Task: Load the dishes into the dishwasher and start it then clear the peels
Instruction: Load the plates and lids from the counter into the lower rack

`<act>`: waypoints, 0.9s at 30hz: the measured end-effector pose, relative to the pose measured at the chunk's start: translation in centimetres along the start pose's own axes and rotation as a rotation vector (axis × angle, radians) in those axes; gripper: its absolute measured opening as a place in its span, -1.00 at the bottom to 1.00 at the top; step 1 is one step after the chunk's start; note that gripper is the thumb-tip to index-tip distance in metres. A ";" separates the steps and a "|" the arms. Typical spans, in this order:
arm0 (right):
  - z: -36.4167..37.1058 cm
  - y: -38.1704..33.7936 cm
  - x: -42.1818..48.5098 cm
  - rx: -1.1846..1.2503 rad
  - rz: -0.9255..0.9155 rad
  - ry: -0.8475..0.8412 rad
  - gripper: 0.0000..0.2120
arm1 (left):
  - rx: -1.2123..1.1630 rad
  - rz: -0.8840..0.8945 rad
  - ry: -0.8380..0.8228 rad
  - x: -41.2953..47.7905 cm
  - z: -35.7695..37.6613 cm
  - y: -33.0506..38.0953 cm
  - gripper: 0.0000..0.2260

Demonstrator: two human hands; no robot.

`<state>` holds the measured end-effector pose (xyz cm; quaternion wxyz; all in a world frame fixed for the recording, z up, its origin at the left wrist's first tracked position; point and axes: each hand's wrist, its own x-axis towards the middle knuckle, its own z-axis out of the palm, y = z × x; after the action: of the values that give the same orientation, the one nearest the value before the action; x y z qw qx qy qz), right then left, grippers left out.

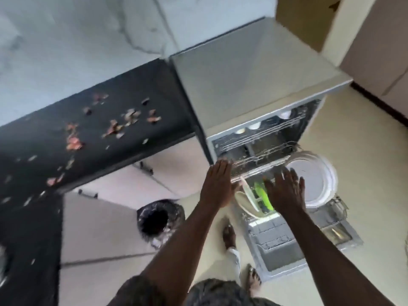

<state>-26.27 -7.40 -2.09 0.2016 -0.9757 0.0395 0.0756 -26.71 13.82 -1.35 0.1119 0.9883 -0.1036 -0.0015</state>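
left hand [218,184] and right hand [284,191] both flat, fingers straight, gripping nothing — big white plate [313,182] just past the right fingertips, green item [261,195] between the hands, peels [75,142] well off left of the left fingers

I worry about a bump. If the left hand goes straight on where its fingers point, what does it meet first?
Probably the left end of the upper wire rack: the left hand is open, with its fingertips close beside the rack. Blur hides the depth.
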 end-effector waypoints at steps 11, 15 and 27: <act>2.1 -17.0 -3.2 -0.155 -0.510 -0.020 -0.42 | -0.059 -0.488 0.060 -12.6 -7.0 -9.0 -0.15; 4.3 -24.3 -6.0 -0.162 -0.652 -0.090 -0.44 | -0.069 -0.621 0.132 -18.5 -9.4 -13.5 0.02; 13.9 -47.9 -15.1 -0.175 -0.992 -0.168 -0.47 | -0.061 -0.909 0.254 -34.5 -14.4 -31.4 -0.06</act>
<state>-37.81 42.72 6.38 0.1332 -0.8809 -0.4511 0.0518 -53.64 53.97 5.03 0.1408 0.9220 0.3542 0.0676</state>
